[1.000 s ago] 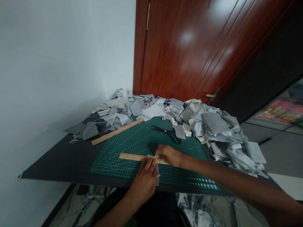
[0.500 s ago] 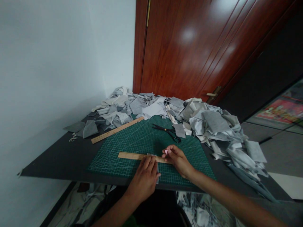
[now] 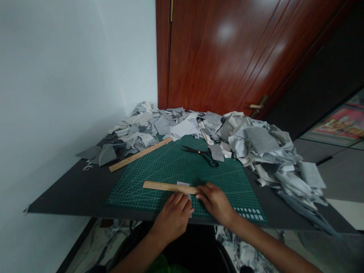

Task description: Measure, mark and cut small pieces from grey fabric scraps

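A wooden ruler (image 3: 162, 185) lies across the near part of the green mat (image 3: 170, 163), nearly parallel to the mat's near edge; under it runs a narrow strip of pale cloth (image 3: 183, 183), set crosswise, one end showing beyond the ruler and the rest reaching toward the mat's near edge. The right hand (image 3: 217, 203) is over the near right part of the mat, its fingers closed on the ruler's right end, thumb at the near side; the left hand (image 3: 174, 216) is at the mat's near edge, its fingers bent together and resting on the cloth strip just short of the ruler; whether they pinch the cloth or only press it, I cannot tell, as the hand covers most of it.

Black scissors (image 3: 203, 153) lie on the far right part of the mat, with a grey patch (image 3: 216, 152) just beside them; a second ruler (image 3: 140, 163) lies slantwise over the mat's far left edge; loops of white cord (image 3: 88, 165) sit left of the mat on the dark tabletop (image 3: 65, 197). Grey and white scraps (image 3: 176, 127) are heaped along the mat's far edge, and a taller heap (image 3: 258, 142) stands to its right; beyond the mat rises a red-brown door (image 3: 222, 57).
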Motion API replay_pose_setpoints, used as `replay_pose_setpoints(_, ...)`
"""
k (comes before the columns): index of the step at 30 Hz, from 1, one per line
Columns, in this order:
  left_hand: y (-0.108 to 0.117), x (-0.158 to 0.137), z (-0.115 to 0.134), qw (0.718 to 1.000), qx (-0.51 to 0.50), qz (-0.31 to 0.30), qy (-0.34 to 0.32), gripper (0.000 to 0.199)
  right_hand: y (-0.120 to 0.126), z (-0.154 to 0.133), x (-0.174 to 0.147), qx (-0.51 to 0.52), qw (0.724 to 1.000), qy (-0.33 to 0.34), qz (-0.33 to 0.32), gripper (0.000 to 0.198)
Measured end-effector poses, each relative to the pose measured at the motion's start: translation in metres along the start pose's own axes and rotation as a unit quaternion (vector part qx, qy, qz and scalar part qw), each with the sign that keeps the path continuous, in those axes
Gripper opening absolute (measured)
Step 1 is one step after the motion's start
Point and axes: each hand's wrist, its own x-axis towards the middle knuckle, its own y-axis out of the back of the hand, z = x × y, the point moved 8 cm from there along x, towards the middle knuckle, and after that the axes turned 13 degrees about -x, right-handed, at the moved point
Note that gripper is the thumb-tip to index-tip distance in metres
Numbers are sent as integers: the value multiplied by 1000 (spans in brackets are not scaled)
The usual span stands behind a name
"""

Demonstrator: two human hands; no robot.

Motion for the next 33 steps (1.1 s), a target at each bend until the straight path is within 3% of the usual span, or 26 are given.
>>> replay_pose_setpoints(6,3,2,1,1000,-21,-8,2,10,5,-3,-5,-24,999,-8,-27,11)
replay_pose_setpoints(15,2,-2,-2,1000,-10,20,1,16,13,-5,5,-70,997,-9,5,25)
replay_pose_setpoints(19,-1,-3,-4,1000,11,27,2,22,11,-10,5,-15,999,-4,37,24)
replay_pose_setpoints(22,-8,-2,-6,1000,20,9,2,34,13,-11,14,103,992,-1,72,23)
replay_pose_setpoints(26,-10,0,-7,999,41,9,-1,48,14,-4,58,264,964,-12,40,31)
replay_pose_setpoints(27,-10,0,-8,999,47,9,1,48,13,-3,72,312,950,-1,12,30)
replay_pose_setpoints(30,-10,1,-8,998,62,-2,2,48,-3,-2,105,463,877,26,-127,36)
replay_pose_setpoints(33,-10,2,-7,998,64,-8,-1,48,-17,7,117,505,846,29,-169,43)
